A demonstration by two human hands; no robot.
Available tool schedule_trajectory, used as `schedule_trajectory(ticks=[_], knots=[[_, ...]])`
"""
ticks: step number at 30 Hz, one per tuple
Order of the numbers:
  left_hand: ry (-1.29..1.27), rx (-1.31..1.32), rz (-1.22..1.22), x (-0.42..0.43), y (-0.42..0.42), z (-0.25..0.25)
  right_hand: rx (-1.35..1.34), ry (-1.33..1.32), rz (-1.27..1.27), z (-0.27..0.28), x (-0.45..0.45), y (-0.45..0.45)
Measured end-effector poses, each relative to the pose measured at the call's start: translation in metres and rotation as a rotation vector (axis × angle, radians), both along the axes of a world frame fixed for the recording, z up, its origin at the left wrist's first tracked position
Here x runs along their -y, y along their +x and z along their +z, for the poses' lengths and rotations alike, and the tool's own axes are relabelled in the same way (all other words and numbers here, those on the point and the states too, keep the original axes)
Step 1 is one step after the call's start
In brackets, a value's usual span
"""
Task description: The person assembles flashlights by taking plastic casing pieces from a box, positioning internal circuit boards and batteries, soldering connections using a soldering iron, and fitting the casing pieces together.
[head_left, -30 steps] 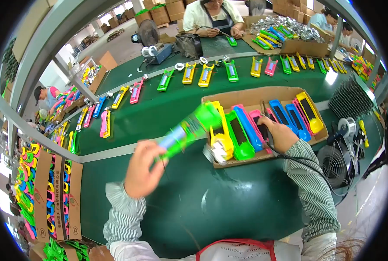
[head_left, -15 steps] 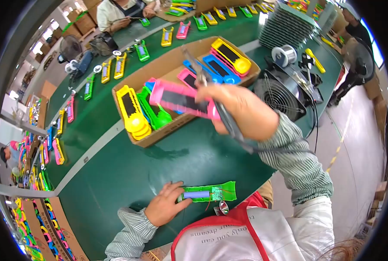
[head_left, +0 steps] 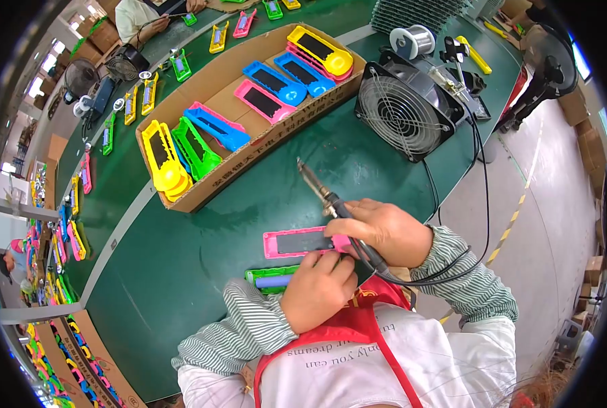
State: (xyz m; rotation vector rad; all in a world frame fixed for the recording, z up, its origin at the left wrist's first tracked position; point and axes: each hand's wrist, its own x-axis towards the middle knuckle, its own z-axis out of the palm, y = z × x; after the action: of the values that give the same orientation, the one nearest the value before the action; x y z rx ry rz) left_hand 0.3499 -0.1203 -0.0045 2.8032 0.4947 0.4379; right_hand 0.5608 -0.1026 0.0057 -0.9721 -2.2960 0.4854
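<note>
My right hand [head_left: 392, 234] is closed round a soldering iron [head_left: 334, 204], its tip pointing up and left. Under that hand a pink plastic casing [head_left: 296, 243] with a dark panel lies on the bench, the hand covering its right end. Just nearer to me rests a green casing [head_left: 251, 277] with a purple cylindrical battery [head_left: 274, 281] inside. My left hand [head_left: 322, 289] covers the green casing's right part. Its fingers are curled together at the pink casing's near edge; whatever they pinch is hidden.
Beyond my hands a cardboard box [head_left: 232, 166] holds several yellow, green, blue and pink casings. To the right stand a black fan [head_left: 405, 112], a solder wire spool [head_left: 412, 42] and trailing cables. Casings line the far belt [head_left: 130, 177], where another person sits.
My right hand has brought the pink casing and soldering iron down from over the box to the bench. My left hand has moved right across the green casing. The view has shifted.
</note>
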Motion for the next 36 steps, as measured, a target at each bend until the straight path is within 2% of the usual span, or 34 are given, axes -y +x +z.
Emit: schedule_trajectory(ticks=[2, 3, 7, 8, 10, 13, 16, 19, 21, 25, 28, 31, 34, 36], knots=[[0.035, -0.019, -0.095, 0.0, 0.003, 0.0, 0.028, 0.018, -0.047, 0.004, 0.004, 0.007], [-0.006, 0.08, -0.128, -0.001, -0.001, 0.004, 0.061, -0.003, -0.062, 0.006, 0.008, 0.012], [-0.513, 0.275, -0.138, -0.013, -0.037, 0.009, 0.128, 0.033, -0.108, 0.009, 0.02, 0.024], [-0.738, 0.304, 0.017, -0.016, -0.048, 0.011, 0.158, 0.019, -0.121, 0.012, 0.024, 0.024], [-1.336, 0.426, 0.55, -0.012, -0.058, 0.014, 0.053, 0.079, -0.173, 0.014, 0.027, 0.02], [-1.304, 0.591, 0.699, -0.024, -0.051, 0.002, -0.08, 0.112, -0.238, 0.01, 0.029, 0.018], [-0.704, 0.222, 0.683, -0.036, -0.044, 0.007, -0.156, 0.145, -0.286, 0.011, 0.028, 0.017], [-0.065, 0.0, 0.507, -0.043, -0.043, 0.002, -0.212, 0.071, -0.324, 0.008, 0.031, 0.02], [-0.115, -0.018, 0.512, -0.042, -0.045, 0.002, -0.278, 0.019, -0.331, 0.004, 0.032, 0.021], [-0.164, -0.045, 0.505, -0.043, -0.053, 0.005, -0.594, -0.343, -0.376, -0.009, 0.039, 0.017], [-0.222, -0.075, 0.546, -0.051, -0.06, 0.008, -0.53, -0.5, -0.399, -0.009, 0.035, 0.016], [-0.283, -0.111, 0.523, -0.059, -0.065, 0.01, -0.528, -0.537, -0.418, -0.012, 0.024, 0.005], [-0.339, -0.243, 0.447, -0.071, -0.07, 0.009, -0.685, -0.88, -0.333, -0.012, 0.012, -0.002], [-0.356, -0.285, 0.424, -0.076, -0.071, 0.01, -0.598, -0.953, -0.33, -0.007, 0.004, -0.006]])
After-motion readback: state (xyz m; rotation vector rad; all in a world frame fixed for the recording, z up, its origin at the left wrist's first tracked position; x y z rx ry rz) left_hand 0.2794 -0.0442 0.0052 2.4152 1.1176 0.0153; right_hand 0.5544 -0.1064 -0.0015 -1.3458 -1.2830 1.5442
